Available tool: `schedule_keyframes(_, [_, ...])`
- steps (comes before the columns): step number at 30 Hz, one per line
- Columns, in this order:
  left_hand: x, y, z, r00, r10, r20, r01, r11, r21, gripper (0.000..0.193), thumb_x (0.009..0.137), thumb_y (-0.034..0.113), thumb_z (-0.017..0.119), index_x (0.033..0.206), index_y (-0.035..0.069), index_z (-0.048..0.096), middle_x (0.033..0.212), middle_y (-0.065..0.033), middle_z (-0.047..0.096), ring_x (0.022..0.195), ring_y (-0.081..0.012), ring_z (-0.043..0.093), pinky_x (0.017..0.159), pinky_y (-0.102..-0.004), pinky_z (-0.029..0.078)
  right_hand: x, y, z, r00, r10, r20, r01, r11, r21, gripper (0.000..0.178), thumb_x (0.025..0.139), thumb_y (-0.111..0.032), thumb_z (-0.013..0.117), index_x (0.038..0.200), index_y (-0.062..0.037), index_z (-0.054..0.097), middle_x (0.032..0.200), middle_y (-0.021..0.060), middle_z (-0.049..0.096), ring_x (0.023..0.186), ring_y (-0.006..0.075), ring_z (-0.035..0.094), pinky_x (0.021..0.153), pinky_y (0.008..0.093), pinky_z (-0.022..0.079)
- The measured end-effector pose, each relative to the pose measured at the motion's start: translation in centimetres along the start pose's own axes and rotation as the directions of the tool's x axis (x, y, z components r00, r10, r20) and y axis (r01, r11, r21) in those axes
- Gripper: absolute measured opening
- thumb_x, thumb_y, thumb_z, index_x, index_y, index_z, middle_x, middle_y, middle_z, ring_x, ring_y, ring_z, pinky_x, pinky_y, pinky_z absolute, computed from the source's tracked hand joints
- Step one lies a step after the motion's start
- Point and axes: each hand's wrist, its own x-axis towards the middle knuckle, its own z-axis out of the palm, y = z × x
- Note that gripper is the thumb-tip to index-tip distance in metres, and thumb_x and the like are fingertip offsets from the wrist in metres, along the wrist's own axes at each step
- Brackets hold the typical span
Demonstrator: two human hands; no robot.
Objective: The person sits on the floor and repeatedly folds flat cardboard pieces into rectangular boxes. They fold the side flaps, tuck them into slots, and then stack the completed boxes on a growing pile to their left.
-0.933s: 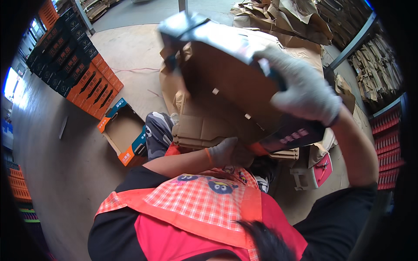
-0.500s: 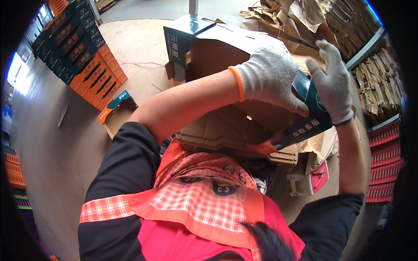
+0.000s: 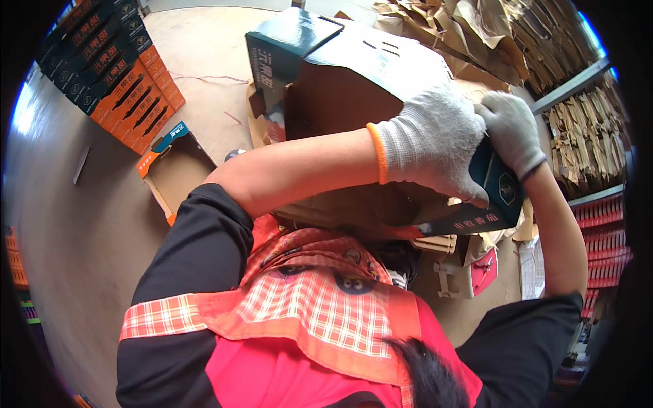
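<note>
A partly folded cardboard box [image 3: 289, 41], dark teal and orange outside and plain brown inside, lies tilted on its side above my lap. My left hand [image 3: 435, 139], in a grey knit glove with an orange cuff, reaches across it and grips the right end wall, thumb pointing down along the panel. Against the same end, my right hand [image 3: 510, 129], also gloved, has its fingers curled over the upper corner beside the left hand. Its fingertips are partly hidden. Flat brown cardboard pieces show beneath the box.
A tall stack of teal and orange boxes [image 3: 112, 68] stands on the left, with one open box [image 3: 180, 170] beside it. Crumpled brown paper [image 3: 462, 34] and bundled cardboard sheets [image 3: 585, 129] fill the right. A white and pink stool [image 3: 469, 275] sits low right.
My right hand has come from spread fingers off the box to curled fingers on its right end. My left hand has shifted slightly right and stays on the box.
</note>
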Motion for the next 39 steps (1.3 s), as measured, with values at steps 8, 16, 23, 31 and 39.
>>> schedule_keyframes(8, [-1.3,0.8,-2.1,0.999,0.013,0.032,-0.015,0.999,0.044,0.083,0.055,0.07,0.075,0.095,-0.002,0.067,0.09,-0.0172,0.065,0.089,-0.0324,0.064,0.081,-0.0397,0.05,0.9,-0.6,-0.3,0.752,0.482,0.449,-0.564,0.118,0.817,0.025,0.092,-0.025,0.057,0.082,-0.0058,0.069,0.069,0.0066,0.065,0.064,0.0151,0.062,0.059,0.0281,0.051])
schedule_keyframes(16, [-0.1,-3.6,-1.4,0.932,-0.249,-0.263,-0.028,0.675,-0.737,0.078,0.096,0.037,0.057,0.148,-0.006,0.018,0.153,-0.0227,0.026,0.14,-0.0284,0.028,0.113,-0.0361,0.026,1.7,-4.8,-6.2,0.961,0.167,0.22,-0.268,0.761,0.591,0.067,0.071,-0.024,0.078,0.131,-0.0063,0.054,0.118,0.0125,0.063,0.112,0.023,0.058,0.097,0.0322,0.045])
schedule_keyframes(23, [-11.7,-2.8,-7.1,0.988,0.114,0.1,-0.087,0.967,-0.241,0.098,0.072,0.064,0.069,0.139,-0.002,0.042,0.139,-0.0236,0.046,0.128,-0.0378,0.046,0.106,-0.0479,0.033,-3.8,4.0,3.1,0.85,0.481,0.212,-0.315,0.143,0.938,0.05,0.073,-0.014,0.063,0.119,0.0043,0.06,0.105,0.0113,0.068,0.094,0.017,0.063,0.084,0.0262,0.05])
schedule_keyframes(31, [-9.3,1.4,-5.0,0.995,0.034,0.092,-0.034,0.999,0.003,0.093,0.059,0.048,0.08,0.13,-0.001,0.047,0.125,-0.0226,0.049,0.11,-0.0394,0.051,0.092,-0.0457,0.045,-11.7,-11.9,23.1,0.773,0.518,0.366,-0.572,0.32,0.755,0.017,0.092,-0.016,0.054,0.097,-0.0069,0.068,0.095,0.0087,0.068,0.094,0.0156,0.063,0.085,0.0316,0.051])
schedule_keyframes(39, [0.7,6.0,6.7,0.93,0.11,-0.351,-0.176,0.971,-0.16,0.08,0.061,0.044,0.079,0.116,-0.009,0.054,0.103,-0.0188,0.056,0.09,-0.0348,0.055,0.081,-0.0409,0.048,-14.4,1.2,14.5,0.304,0.948,0.094,-0.306,0.004,0.952,0.026,0.101,-0.021,0.047,0.119,-0.0052,0.058,0.108,0.0081,0.066,0.102,0.0177,0.062,0.088,0.0321,0.052])
